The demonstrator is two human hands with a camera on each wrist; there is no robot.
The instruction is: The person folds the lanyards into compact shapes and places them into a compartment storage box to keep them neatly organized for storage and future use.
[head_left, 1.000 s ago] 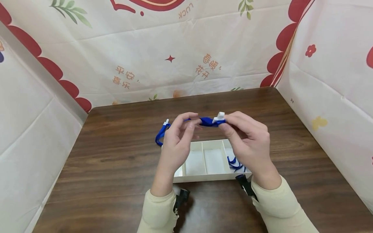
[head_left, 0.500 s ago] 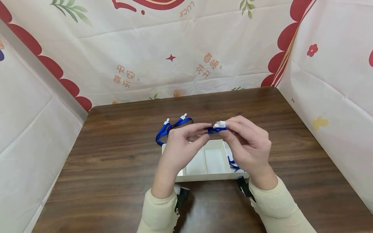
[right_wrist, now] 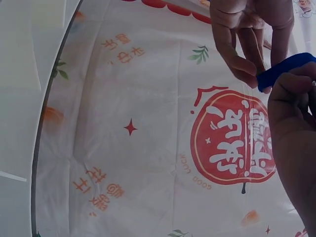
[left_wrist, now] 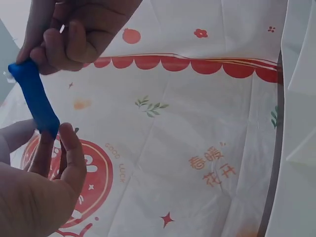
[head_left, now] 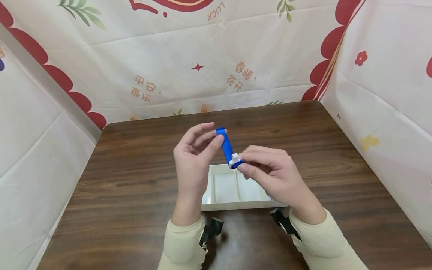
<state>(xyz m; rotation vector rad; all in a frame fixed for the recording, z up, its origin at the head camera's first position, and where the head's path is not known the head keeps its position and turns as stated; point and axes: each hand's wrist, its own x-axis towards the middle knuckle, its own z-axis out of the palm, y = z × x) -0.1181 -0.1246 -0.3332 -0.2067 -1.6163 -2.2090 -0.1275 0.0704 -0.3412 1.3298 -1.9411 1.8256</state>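
Observation:
A blue lanyard (head_left: 225, 146) with a white plastic clip (head_left: 234, 160) is held up over the tray, stretched between both hands. My left hand (head_left: 193, 163) pinches its upper end between thumb and fingers. The lower end, beside the clip, is pinched between the thumb and forefinger of my right hand (head_left: 275, 170). In the left wrist view the blue strap (left_wrist: 37, 98) runs down from the right hand (left_wrist: 81, 34) to the left fingertips. The right wrist view has the strap (right_wrist: 286, 69) spanning the two hands, its near part behind the right hand (right_wrist: 294, 113).
A white divided tray (head_left: 243, 205) sits on the brown wooden table (head_left: 128, 180) below the hands. My right hand covers most of its right compartment. Printed white cloth (head_left: 175, 56) hangs behind the table and at both sides.
Both hands have shifted left, and the left has risen above the right. The lanyard now slants upward and shows more length. Other blue lanyards behind the tray are now hidden by the left hand.

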